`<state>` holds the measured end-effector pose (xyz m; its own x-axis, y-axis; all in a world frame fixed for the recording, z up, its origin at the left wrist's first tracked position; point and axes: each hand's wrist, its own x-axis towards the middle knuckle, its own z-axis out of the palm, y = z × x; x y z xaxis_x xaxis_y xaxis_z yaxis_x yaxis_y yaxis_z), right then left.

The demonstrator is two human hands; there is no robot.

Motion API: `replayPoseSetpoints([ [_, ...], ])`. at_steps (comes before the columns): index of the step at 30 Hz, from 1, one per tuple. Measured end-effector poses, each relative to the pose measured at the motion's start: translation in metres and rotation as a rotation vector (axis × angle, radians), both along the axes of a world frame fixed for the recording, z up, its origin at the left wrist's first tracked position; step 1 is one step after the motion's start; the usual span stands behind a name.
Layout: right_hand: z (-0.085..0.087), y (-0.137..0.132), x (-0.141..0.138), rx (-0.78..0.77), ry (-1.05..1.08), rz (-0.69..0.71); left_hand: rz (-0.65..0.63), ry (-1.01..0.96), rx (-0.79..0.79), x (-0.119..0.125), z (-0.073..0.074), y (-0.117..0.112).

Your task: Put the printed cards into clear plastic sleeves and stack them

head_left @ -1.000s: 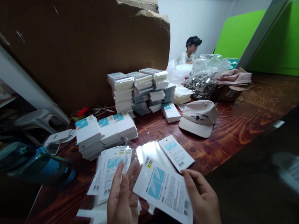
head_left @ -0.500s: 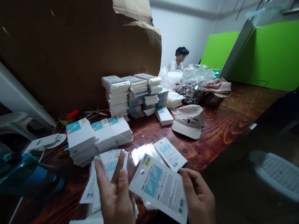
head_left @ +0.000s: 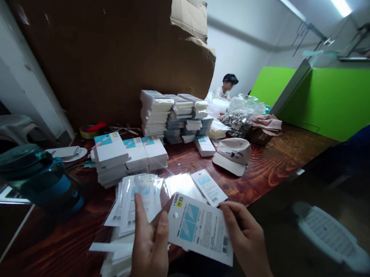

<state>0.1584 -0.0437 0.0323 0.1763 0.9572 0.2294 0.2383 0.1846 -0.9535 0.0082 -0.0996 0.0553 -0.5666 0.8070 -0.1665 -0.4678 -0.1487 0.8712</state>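
A white printed packaging card [head_left: 201,229] with blue pictures and a yellow price mark is tilted in front of me. My right hand [head_left: 245,228] pinches its right edge between thumb and fingers. At the card's left edge, my left hand [head_left: 151,238] has its index finger stretched up and its thumb apart. Some of its fingers pass behind the card, so whether they touch it is unclear. Left of that hand lie several cards in clear sleeves [head_left: 131,207] in a loose pile. Beyond the held card rests a small stack of similar cards [head_left: 209,186] beside a shiny clear sheet [head_left: 181,184].
Stacks of cards [head_left: 113,154] and taller piles of packed cards [head_left: 155,112] stand at the back. A blue-green bottle [head_left: 43,183] is at left, a beige cap [head_left: 232,154] at right. A co-worker [head_left: 225,88] sits beyond a bag of small dark pieces [head_left: 241,117].
The view has shifted, showing more of the bottle and ceiling. The right hand keeps its pinch on the card, and the left hand has come closer to the card's left edge.
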Motion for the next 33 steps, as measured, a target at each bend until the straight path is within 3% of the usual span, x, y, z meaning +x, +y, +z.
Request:
replayPoseSetpoints([
  [4,0.001,0.000,0.013,-0.044,-0.006,0.004,-0.008,-0.065,-0.015,0.001,-0.001,-0.008],
  [9,0.000,0.000,0.026,-0.234,0.026,0.207,0.047,-0.109,0.010,-0.012,-0.004,-0.012],
  [14,-0.003,0.004,0.024,-0.215,0.061,0.243,0.048,-0.148,0.016,-0.013,-0.009,-0.010],
  [22,-0.008,0.006,0.013,-0.155,0.120,0.068,-0.032,-0.215,-0.095,-0.007,-0.009,-0.008],
  [28,-0.018,-0.010,0.001,-0.105,0.095,-0.043,0.075,-0.186,-0.004,0.005,-0.007,-0.007],
  [33,-0.025,-0.029,-0.019,-0.157,0.224,-0.143,0.120,-0.083,-0.046,0.023,-0.010,-0.011],
])
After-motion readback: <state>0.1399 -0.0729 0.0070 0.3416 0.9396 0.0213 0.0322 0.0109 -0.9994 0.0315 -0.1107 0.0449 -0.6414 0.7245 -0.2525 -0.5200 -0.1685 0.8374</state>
